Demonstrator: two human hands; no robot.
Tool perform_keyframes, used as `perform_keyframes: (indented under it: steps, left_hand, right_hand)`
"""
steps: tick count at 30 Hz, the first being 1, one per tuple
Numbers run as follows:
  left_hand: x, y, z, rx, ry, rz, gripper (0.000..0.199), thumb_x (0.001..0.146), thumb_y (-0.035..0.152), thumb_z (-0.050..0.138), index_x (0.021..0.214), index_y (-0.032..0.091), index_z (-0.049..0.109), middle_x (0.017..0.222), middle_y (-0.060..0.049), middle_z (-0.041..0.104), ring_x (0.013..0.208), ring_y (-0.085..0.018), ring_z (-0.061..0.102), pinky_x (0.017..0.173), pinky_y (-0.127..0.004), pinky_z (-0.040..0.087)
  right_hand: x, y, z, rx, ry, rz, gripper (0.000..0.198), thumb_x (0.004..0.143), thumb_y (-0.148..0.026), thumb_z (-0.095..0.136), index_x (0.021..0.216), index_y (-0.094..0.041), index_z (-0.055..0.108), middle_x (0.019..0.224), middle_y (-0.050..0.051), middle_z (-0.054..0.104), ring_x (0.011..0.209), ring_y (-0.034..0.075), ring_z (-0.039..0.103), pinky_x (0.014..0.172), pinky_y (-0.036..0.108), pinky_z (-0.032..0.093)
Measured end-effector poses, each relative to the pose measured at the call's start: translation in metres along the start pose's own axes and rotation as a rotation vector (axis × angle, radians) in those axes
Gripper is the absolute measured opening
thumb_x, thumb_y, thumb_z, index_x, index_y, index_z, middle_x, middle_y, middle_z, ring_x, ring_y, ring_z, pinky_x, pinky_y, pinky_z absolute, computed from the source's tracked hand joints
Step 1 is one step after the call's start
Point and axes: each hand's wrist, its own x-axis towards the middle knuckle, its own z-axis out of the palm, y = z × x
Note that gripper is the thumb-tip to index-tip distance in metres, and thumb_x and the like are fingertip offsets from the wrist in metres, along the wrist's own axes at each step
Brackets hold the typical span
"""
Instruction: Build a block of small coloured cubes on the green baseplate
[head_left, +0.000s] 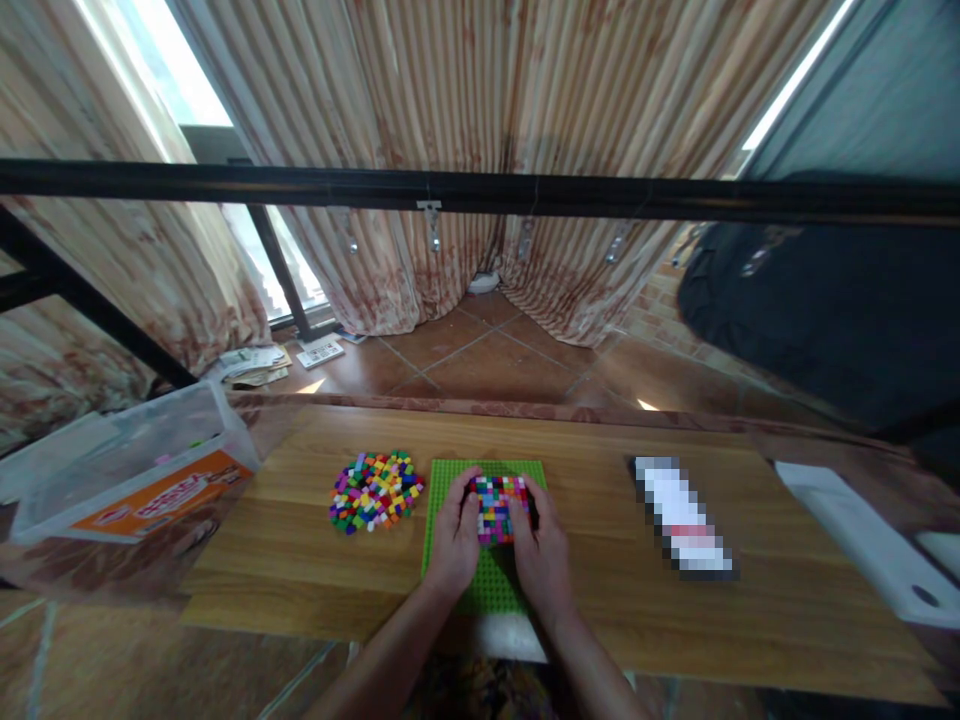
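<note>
Holding one multicoloured block [495, 516] | left hand [454, 535], right hand [543, 545]: grip closed | one baseplate [491, 588]

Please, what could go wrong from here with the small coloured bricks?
Uneven pressure between the left hand and right hand might loosen pieces of the multicoloured block.

If the grip slips, the block could fall against the green baseplate and perhaps break.

The loose brick pile lies close to the left hand, so a sideways bump might scatter it.

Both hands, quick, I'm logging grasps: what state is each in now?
Left hand: closed, holding the multicoloured brick block by its left side.
Right hand: closed, holding its right side.
</note>
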Motion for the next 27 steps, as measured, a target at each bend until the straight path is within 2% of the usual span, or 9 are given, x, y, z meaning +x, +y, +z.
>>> perform_keyframes:
  steps: [27]
  left_hand:
    - [0.0008,-0.0003,0.0002,0.007,-0.001,-0.007,0.035,0.093,0.035,0.046,0.122,0.02,0.06,0.123,-0.008,0.063,0.114,-0.021,0.058,0.104,-0.036,0.043]
  right_hand:
    - [0.0,0.0014,0.0,0.021,0.021,-0.047,0.049,0.093,-0.048,0.048,0.13,-0.017,0.057,0.131,0.015,0.06,0.12,0.027,0.056,0.104,0.046,0.041]
